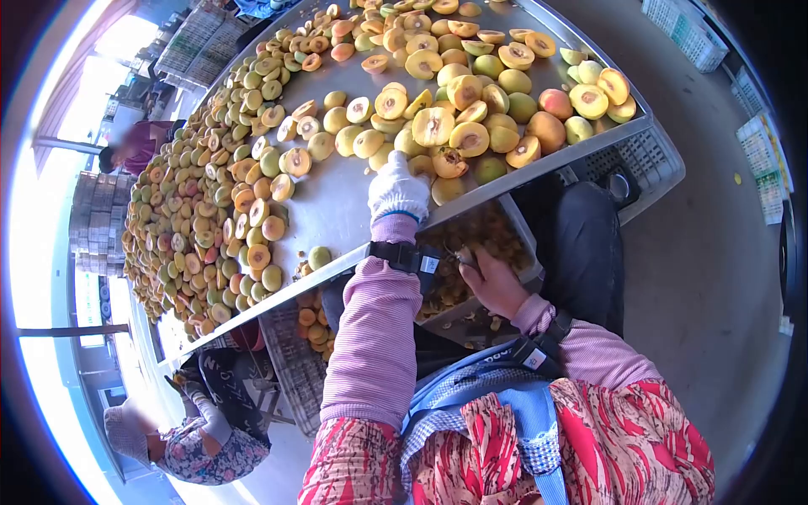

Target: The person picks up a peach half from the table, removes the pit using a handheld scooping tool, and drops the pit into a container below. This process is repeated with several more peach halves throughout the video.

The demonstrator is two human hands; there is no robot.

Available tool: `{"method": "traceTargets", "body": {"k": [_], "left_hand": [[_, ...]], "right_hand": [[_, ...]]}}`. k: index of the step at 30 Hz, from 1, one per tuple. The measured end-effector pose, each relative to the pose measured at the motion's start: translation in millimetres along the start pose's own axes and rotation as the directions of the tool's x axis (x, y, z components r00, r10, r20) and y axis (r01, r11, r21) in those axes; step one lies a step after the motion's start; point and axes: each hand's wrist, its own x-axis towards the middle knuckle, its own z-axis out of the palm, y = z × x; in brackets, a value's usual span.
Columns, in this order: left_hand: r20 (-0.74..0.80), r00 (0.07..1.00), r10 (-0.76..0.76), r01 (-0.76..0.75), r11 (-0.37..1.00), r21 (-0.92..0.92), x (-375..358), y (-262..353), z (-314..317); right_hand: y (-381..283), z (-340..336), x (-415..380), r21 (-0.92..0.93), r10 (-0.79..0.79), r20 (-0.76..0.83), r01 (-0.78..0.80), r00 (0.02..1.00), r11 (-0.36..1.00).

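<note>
My left hand point(396, 190) wears a white glove and rests on the metal table point(332, 210) near its front edge. Its fingers touch the halved yellow-orange fruit point(433, 126) piled there; the glove hides whether it grips one. My right hand point(494, 284) is bare and sits below the table edge, closed on a small dark tool point(462, 253). It hovers over a pale crate point(528, 257) that holds small brownish pieces. Whole and halved fruit cover most of the table.
A grey slotted crate point(652, 160) sits under the table's right end. Another crate with fruit point(308, 330) stands lower left. A person in floral clothes point(202, 433) sits at the bottom left, and another person point(135, 147) is beyond the table. Stacked trays point(97, 220) stand at left.
</note>
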Motion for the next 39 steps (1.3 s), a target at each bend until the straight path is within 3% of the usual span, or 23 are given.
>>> {"method": "traceTargets", "body": {"k": [1,2,3,5,7,8,9,10,14,16,19,22,25,27,33,36,38,39], "left_hand": [[-0.005,1.000,0.000,0.000,1.000,0.000,-4,-1,-6],[0.003,1.000,-0.028,0.028,0.973,-0.229,-13,-2,-14],[0.020,0.998,-0.051,0.055,0.893,-0.446,-21,-5,-20],[-0.042,0.999,0.032,-0.052,0.624,-0.780,-41,-26,-6],[-0.132,0.986,0.105,-0.167,0.513,-0.842,-74,-38,-11],[-0.078,0.997,-0.012,-0.076,0.111,-0.991,-89,-41,0],[0.017,0.995,-0.094,-0.014,-0.323,-0.946,-105,-29,-3],[0.293,0.951,-0.097,0.191,-0.562,-0.805,-122,-25,-13],[0.318,0.943,-0.096,0.193,-0.620,-0.761,-147,-42,-1],[0.337,0.933,-0.123,0.198,-0.608,-0.769,-156,-43,-1],[0.312,0.943,-0.117,0.192,-0.573,-0.797,-164,-45,4],[0.276,0.947,-0.161,0.154,-0.526,-0.836,-167,-43,8],[0.297,0.941,-0.160,0.153,-0.583,-0.798,-170,-36,10],[0.129,0.967,-0.220,0.046,-0.348,-0.936,-170,-38,16],[0.313,0.910,-0.271,0.213,-0.342,-0.915,-160,-43,8],[0.544,0.830,-0.122,0.486,-0.320,-0.814,-151,-48,-2],[0.499,0.859,-0.114,0.434,-0.354,-0.829,-152,-46,0],[0.450,0.887,-0.106,0.380,-0.388,-0.840,-152,-43,0]], "right_hand": [[-1,1,1,0.089,-0.068,-0.107,0.078,0.992,0.993],[-2,1,3,0.167,-0.128,-0.220,0.167,0.967,0.972],[-15,-8,4,0.164,-0.133,-0.222,0.172,0.966,0.971],[-42,-30,-1,0.449,-0.049,0.001,0.044,0.999,0.892],[-56,-31,-10,0.483,-0.058,0.069,0.018,0.996,0.875],[-58,-27,-13,0.419,-0.136,0.081,0.090,0.987,0.904],[-59,-23,-16,0.352,-0.212,0.099,0.165,0.972,0.921],[-46,-6,-18,0.383,-0.267,0.072,0.220,0.961,0.897],[-45,-6,-36,0.271,-0.225,0.224,0.161,0.948,0.949],[-53,-9,-44,0.089,-0.161,0.262,0.142,0.952,0.986],[-48,5,-48,0.145,-0.272,0.182,0.248,0.945,0.958],[-49,9,-49,0.161,-0.231,0.214,0.199,0.949,0.967],[-46,12,-49,0.194,-0.238,0.191,0.201,0.952,0.960],[-49,14,-49,0.224,-0.259,0.169,0.219,0.951,0.950],[-51,6,-47,0.249,-0.146,0.360,0.056,0.921,0.967],[-53,1,-46,0.282,-0.157,0.386,0.046,0.909,0.958],[-62,-13,-42,0.212,0.035,0.570,-0.188,0.821,0.959],[-63,-18,-38,0.213,0.037,0.570,-0.192,0.821,0.958]]}}
